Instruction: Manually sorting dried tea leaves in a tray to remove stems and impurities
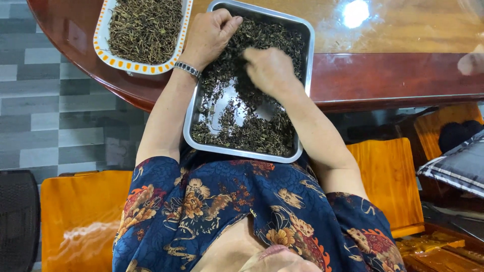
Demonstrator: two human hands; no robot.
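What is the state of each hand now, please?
Left hand: curled, resting on the dried leaves at the tray edge.
Right hand: fingers bent into the leaves; a grip cannot be told.

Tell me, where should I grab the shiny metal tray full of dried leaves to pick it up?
Probably best by the two long side rims of the metal tray, one hand coming in from each side. Its rolled lip gives fingers a hold, and it juts over the table edge, so lifting both sides evenly should keep the loose dried leaves from sliding out.
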